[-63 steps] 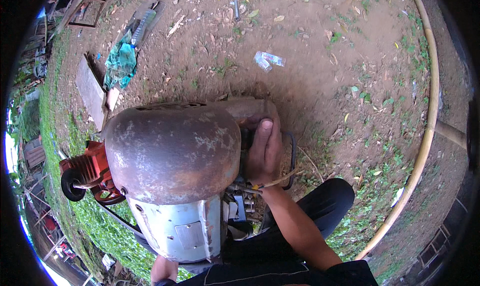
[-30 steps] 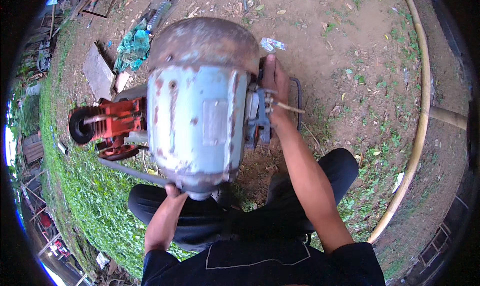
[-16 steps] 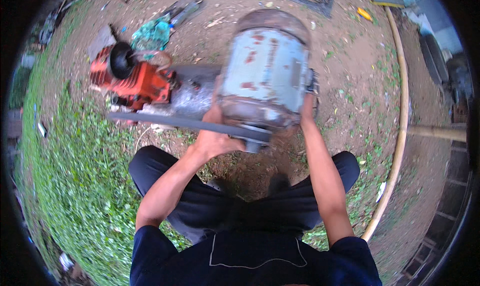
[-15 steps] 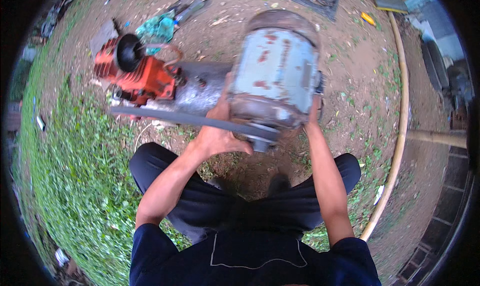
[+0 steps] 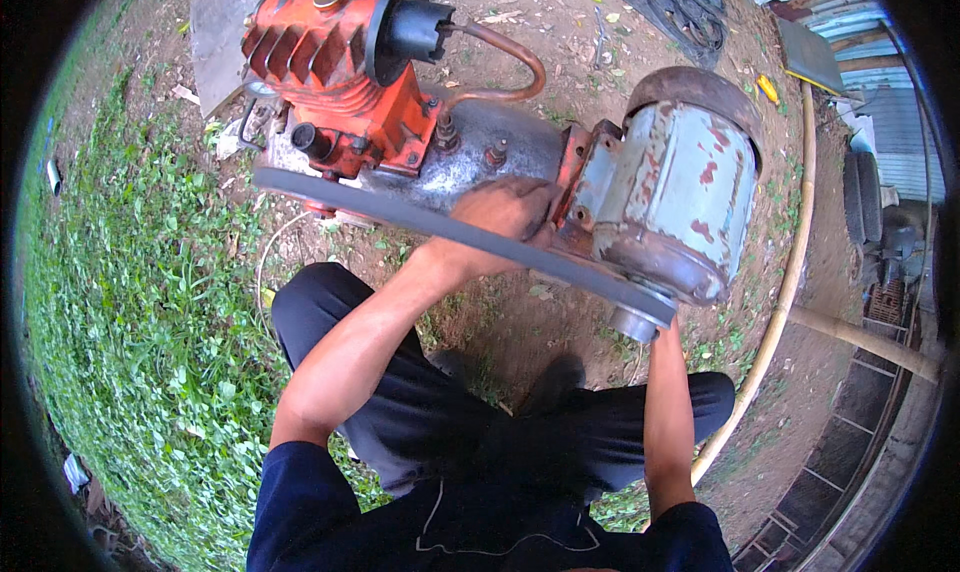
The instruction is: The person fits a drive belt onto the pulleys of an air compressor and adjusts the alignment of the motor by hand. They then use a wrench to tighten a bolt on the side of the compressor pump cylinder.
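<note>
A red finned compressor head (image 5: 335,82) sits on a worn dark metal tank (image 5: 480,162). To its right, a tilted grey-blue electric motor (image 5: 690,187) with peeling paint stands against a rusty red mounting bracket (image 5: 572,187). A black drive belt (image 5: 450,234) runs from the compressor side to the motor's pulley (image 5: 640,322). My left hand (image 5: 505,214) reaches behind the belt to the bracket, fingers curled in and partly blurred; what they hold is unclear. My right forearm (image 5: 668,402) goes up under the motor, which hides the right hand.
A curved copper pipe (image 5: 535,62) rises from the compressor. At the right, a bamboo pole (image 5: 790,292) lies beside the dirt. A dark coiled mat (image 5: 680,12) and a yellow object (image 5: 767,89) lie beyond the motor. Green weeds (image 5: 160,322) cover the left.
The motor now leans to the right of the tank, and the bracket shows. My left hand has moved from the motor's side to the bracket. The compressor appears larger and higher in view.
</note>
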`<state>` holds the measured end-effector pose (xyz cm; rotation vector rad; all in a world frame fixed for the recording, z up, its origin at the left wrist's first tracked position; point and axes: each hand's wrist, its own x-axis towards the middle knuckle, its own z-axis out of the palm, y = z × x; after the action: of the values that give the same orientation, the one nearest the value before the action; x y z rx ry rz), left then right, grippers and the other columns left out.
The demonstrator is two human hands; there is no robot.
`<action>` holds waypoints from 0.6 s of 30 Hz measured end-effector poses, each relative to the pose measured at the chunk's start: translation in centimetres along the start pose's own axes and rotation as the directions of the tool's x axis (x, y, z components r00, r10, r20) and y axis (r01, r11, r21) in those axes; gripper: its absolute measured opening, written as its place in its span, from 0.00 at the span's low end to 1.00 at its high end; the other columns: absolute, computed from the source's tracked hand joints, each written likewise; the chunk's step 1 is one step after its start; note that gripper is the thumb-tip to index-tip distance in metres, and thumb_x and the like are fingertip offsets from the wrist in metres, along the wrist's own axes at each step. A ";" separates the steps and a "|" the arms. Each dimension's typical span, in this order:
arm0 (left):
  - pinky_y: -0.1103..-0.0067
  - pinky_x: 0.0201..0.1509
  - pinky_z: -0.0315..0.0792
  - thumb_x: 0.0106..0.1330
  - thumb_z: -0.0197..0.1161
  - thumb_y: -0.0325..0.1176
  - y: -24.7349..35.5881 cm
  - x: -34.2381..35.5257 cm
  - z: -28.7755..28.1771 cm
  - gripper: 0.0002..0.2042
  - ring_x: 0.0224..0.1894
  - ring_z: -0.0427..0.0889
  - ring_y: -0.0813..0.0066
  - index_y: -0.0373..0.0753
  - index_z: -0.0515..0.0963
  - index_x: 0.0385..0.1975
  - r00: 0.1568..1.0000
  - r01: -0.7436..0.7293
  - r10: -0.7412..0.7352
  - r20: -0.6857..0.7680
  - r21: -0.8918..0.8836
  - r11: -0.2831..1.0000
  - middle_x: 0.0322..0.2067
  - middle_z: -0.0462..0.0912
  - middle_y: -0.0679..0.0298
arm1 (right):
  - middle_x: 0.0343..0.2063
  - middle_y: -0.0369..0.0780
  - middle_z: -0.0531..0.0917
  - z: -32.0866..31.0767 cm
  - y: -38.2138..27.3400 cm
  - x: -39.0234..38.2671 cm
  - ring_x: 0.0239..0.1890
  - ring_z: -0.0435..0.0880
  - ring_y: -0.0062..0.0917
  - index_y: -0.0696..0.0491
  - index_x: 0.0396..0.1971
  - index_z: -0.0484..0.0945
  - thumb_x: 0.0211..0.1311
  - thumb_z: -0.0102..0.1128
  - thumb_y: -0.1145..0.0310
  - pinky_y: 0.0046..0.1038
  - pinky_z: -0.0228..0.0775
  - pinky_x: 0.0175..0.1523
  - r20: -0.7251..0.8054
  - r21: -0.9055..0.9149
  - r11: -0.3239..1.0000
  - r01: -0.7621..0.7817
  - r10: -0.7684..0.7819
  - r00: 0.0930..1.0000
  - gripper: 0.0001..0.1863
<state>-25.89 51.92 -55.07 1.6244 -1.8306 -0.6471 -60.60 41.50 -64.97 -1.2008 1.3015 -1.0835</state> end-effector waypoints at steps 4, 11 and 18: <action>0.63 0.53 0.73 0.60 0.60 0.39 0.4 0.7 0.6 0.22 0.48 0.78 0.48 0.34 0.74 0.52 0.999 -0.025 0.021 -0.035 -0.123 0.992 0.46 0.79 0.45 | 0.40 0.42 0.80 -1.4 -0.6 -2.3 0.43 0.79 0.28 0.57 0.48 0.74 0.65 0.51 0.73 0.32 0.71 0.47 -0.032 -0.018 0.999 -0.036 0.035 0.999 0.13; 0.64 0.50 0.74 0.59 0.63 0.36 0.2 1.8 0.3 0.19 0.44 0.80 0.49 0.34 0.77 0.48 0.997 0.082 -0.072 0.041 -0.319 0.944 0.42 0.80 0.46 | 0.41 0.42 0.80 -3.7 -1.6 -6.4 0.44 0.78 0.29 0.57 0.49 0.72 0.65 0.51 0.73 0.32 0.71 0.48 -0.091 -0.011 0.993 -0.121 0.120 0.989 0.14; 0.65 0.45 0.74 0.69 0.53 0.34 0.2 8.0 0.8 0.12 0.41 0.82 0.47 0.32 0.78 0.39 0.886 0.333 -0.434 -0.163 -0.426 0.841 0.38 0.82 0.46 | 0.43 0.42 0.79 -5.5 -2.0 -8.3 0.45 0.78 0.29 0.57 0.51 0.71 0.66 0.50 0.73 0.32 0.71 0.49 -0.126 0.010 0.981 -0.192 0.192 0.973 0.15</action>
<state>-27.13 43.99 -54.57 1.7175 -1.1056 -0.8683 -65.99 49.48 -61.69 -0.9974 1.4835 -1.0304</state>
